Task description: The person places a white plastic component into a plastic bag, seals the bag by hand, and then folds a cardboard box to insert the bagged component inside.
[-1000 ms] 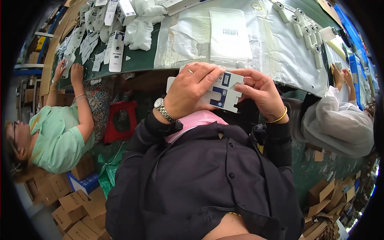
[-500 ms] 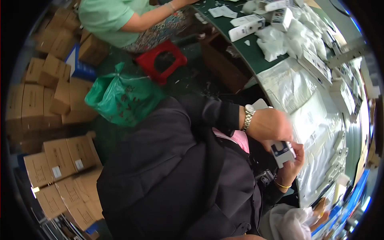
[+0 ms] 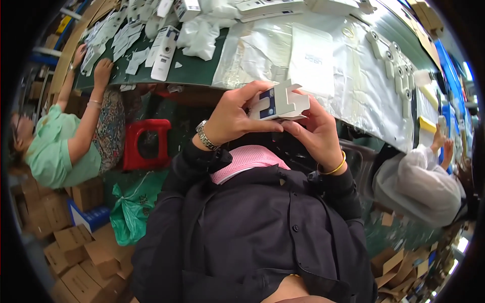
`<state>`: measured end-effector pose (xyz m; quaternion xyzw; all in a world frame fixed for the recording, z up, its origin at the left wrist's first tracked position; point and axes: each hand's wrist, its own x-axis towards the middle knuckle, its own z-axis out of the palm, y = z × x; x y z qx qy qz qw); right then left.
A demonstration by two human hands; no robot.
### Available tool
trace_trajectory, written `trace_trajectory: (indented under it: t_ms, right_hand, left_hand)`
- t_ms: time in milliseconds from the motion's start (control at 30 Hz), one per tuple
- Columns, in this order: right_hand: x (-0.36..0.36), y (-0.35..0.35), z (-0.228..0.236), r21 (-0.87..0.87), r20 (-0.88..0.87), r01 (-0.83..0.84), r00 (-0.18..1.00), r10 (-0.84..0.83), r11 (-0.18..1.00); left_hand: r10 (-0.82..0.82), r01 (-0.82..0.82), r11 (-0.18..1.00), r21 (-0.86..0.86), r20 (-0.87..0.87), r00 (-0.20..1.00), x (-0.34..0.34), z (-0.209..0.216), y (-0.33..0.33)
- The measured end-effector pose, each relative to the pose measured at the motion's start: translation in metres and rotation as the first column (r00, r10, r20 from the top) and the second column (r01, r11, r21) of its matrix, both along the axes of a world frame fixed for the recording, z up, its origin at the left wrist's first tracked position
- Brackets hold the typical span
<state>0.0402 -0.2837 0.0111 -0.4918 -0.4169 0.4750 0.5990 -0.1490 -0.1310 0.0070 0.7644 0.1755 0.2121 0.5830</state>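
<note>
A small white and dark blue carton [image 3: 284, 105] is held between my two hands, just off the near edge of the table. Its end flaps stand open toward the right. My left hand [image 3: 230, 115], below a metal watch, is closed round the carton's left end, and its fingertips are partly hidden behind it. The thumb and fingers of my right hand [image 3: 318, 130], with a yellow bracelet at the wrist, grip the flap end. What lies inside the carton cannot be seen.
Plastic sheeting [image 3: 252, 53] covers the table, with a row of white devices [image 3: 399, 70] at the right. Flat cartons [image 3: 164, 53] and white bags [image 3: 199, 38] lie at the left. Co-workers sit on both sides. A red stool [image 3: 147, 144] and green bag [image 3: 134, 209] are on the floor.
The view has swung round, so the table now lies ahead. My hands still hold the carton, whose open flaps now show more plainly.
</note>
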Motion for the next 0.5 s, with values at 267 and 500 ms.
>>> trace_trajectory:
  t_ms: [267,500]
  right_hand:
    - [0.009,-0.014,-0.007,0.091,0.122,0.013,0.992,-0.024,0.996]
    - [0.003,-0.016,-0.006,0.065,0.014,0.132,0.991,-0.133,0.989]
  left_hand:
    - [0.009,-0.009,0.996,0.094,-0.001,1.0,0.016,0.008,-0.008]
    - [0.211,-0.296,0.679,0.671,0.208,0.955,0.046,0.012,-0.009]
